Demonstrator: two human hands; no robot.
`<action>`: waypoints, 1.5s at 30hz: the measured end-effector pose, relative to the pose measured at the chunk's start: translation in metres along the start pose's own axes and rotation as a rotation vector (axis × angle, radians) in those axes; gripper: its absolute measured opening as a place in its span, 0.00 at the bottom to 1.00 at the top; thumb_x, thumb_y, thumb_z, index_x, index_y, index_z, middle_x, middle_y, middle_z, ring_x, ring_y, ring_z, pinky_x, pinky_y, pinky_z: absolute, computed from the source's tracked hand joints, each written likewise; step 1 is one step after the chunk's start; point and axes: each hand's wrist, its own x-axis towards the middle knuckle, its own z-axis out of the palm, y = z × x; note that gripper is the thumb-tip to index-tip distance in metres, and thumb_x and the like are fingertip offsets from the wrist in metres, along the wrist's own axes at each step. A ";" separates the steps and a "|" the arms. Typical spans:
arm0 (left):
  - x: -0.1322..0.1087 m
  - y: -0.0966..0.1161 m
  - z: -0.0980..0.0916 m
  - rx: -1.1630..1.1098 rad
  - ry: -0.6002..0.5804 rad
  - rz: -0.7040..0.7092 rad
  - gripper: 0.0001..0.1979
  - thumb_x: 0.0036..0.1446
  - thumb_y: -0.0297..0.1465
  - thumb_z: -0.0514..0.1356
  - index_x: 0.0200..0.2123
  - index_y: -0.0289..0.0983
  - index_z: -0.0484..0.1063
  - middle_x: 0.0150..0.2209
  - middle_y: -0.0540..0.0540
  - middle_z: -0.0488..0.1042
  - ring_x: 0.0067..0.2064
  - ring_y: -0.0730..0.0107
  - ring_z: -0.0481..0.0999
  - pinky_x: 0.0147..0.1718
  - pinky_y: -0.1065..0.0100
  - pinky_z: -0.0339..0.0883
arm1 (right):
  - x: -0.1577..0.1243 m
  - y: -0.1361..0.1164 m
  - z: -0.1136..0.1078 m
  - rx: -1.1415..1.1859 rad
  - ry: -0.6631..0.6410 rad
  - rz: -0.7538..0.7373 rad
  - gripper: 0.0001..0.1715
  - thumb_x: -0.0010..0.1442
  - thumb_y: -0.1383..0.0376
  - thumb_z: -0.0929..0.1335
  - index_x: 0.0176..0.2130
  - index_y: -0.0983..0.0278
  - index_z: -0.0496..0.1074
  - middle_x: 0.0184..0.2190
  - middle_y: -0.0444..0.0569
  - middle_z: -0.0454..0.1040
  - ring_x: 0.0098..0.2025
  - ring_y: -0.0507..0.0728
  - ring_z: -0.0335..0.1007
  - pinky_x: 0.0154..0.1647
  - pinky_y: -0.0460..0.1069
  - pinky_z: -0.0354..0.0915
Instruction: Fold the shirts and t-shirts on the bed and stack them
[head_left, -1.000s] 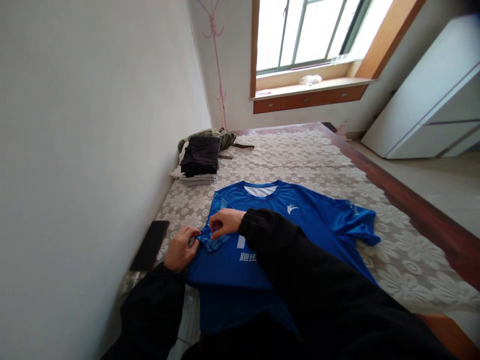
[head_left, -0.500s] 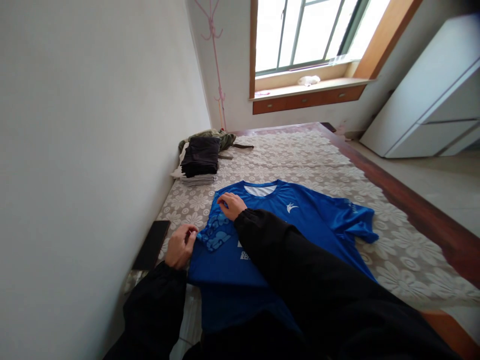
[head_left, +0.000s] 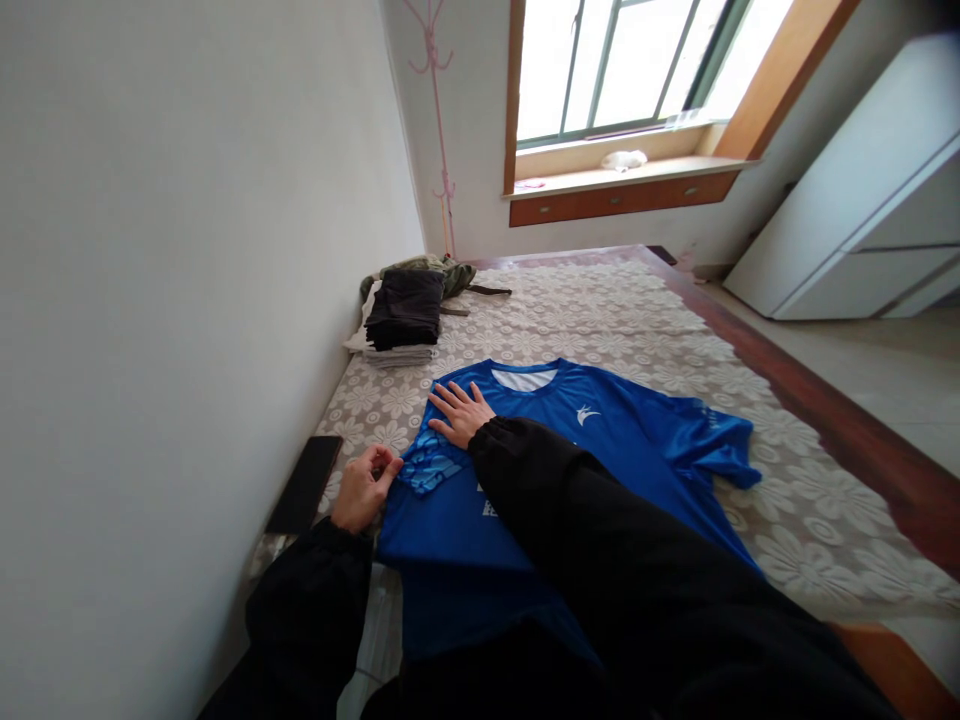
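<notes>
A blue T-shirt (head_left: 600,440) with a white collar and white logo lies face up on the flowered bed cover (head_left: 600,310). Its left sleeve is folded in over the chest, showing a light blue pattern. My left hand (head_left: 364,488) pinches the edge of that folded sleeve at the shirt's left side. My right hand (head_left: 463,410) lies flat with fingers spread on the shoulder part of the fold, pressing it down. Both my arms are in black sleeves. The shirt's right sleeve lies spread out to the right.
A stack of folded dark and light clothes (head_left: 403,318) sits by the wall, with olive clothing behind it. A black phone (head_left: 304,484) lies at the bed's left edge. The wooden bed frame (head_left: 810,400), a white cabinet (head_left: 862,220) and the window (head_left: 622,70) are to the right.
My right hand let go of the sleeve edge, moved up toward the shoulder and opened flat on the fold. My left hand kept its pinch in about the same place.
</notes>
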 end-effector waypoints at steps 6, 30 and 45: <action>0.002 0.006 -0.011 -0.051 -0.126 -0.080 0.17 0.58 0.47 0.62 0.38 0.40 0.69 0.25 0.52 0.76 0.27 0.68 0.73 0.27 0.69 0.59 | 0.001 -0.002 0.002 -0.015 0.026 0.043 0.39 0.72 0.44 0.56 0.73 0.57 0.55 0.76 0.49 0.48 0.77 0.66 0.39 0.74 0.69 0.35; 0.027 0.036 0.013 0.626 -0.182 -0.127 0.13 0.70 0.43 0.52 0.45 0.44 0.72 0.32 0.48 0.80 0.36 0.60 0.79 0.32 0.66 0.56 | -0.003 0.003 -0.018 -0.033 0.237 0.258 0.14 0.68 0.60 0.64 0.49 0.63 0.73 0.50 0.58 0.74 0.54 0.66 0.63 0.53 0.59 0.57; 0.003 0.027 -0.014 0.129 -0.315 0.059 0.29 0.53 0.33 0.62 0.59 0.41 0.63 0.39 0.49 0.76 0.33 0.68 0.76 0.36 0.66 0.69 | -0.021 0.042 -0.061 0.000 -0.088 0.312 0.22 0.61 0.47 0.71 0.29 0.60 0.80 0.30 0.50 0.81 0.35 0.58 0.77 0.31 0.48 0.62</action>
